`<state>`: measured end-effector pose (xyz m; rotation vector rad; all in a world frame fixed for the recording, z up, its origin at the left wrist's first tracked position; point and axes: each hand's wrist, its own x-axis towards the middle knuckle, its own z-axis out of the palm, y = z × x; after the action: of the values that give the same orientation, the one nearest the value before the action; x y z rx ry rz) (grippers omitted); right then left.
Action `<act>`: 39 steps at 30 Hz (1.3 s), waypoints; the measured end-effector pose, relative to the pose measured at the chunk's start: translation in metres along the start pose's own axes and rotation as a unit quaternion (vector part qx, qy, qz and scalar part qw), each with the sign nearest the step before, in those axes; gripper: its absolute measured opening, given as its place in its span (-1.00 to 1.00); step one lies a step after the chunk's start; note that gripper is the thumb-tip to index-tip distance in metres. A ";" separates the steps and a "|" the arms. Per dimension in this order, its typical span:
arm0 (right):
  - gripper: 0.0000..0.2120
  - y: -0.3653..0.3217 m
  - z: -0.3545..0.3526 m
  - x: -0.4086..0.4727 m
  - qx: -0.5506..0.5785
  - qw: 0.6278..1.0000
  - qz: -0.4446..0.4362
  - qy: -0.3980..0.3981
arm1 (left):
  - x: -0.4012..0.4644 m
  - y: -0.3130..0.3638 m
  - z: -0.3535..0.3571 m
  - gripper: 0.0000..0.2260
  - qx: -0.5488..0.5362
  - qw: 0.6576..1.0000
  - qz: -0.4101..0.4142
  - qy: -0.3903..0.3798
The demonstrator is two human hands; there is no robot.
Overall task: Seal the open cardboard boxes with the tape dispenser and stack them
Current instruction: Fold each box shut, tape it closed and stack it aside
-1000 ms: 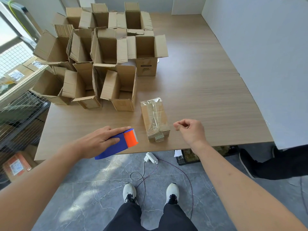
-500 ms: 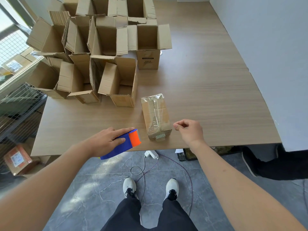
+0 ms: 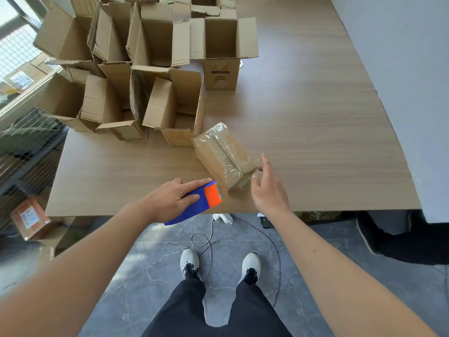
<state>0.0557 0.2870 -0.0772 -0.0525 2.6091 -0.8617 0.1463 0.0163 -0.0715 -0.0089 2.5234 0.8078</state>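
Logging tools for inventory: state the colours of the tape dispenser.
Blue body, orange front end; the tape dispenser shows only in the head view.

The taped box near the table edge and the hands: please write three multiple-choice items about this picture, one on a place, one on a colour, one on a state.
1. Where does the taped box lie?
A. on the floor
B. on the table, near its front edge
C. inside an open box

2. Which colours has the tape dispenser?
A. blue and orange
B. green and white
C. all black

3. What does the left hand do?
A. hangs idle
B. presses a flap
C. holds the dispenser

Answers: 1 B, it rests on the wood before the open boxes. 2 A, blue body, orange end. 3 C, fingers wrap it; the right hand is open.
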 end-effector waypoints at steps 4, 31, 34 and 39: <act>-0.42 -0.016 0.001 0.010 0.023 0.999 0.018 -0.045 | 0.003 0.004 0.002 -0.54 0.004 1.000 -0.004 0.006; -0.88 0.002 0.010 0.029 0.549 0.808 0.196 -0.085 | -0.019 -0.017 0.006 -0.54 -0.063 0.997 -0.044 0.010; -0.85 0.006 0.013 0.029 0.544 0.815 0.177 -0.089 | -0.020 -0.018 0.006 -0.54 -0.067 0.997 -0.048 0.009; -0.70 0.009 0.023 0.030 0.569 0.803 0.168 -0.057 | -0.020 -0.019 0.007 -0.55 -0.070 0.996 -0.056 0.009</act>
<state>0.0377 0.2773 -0.1099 0.6336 1.5189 -1.9999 0.1697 0.0016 -0.0783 -0.2021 2.4526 0.9403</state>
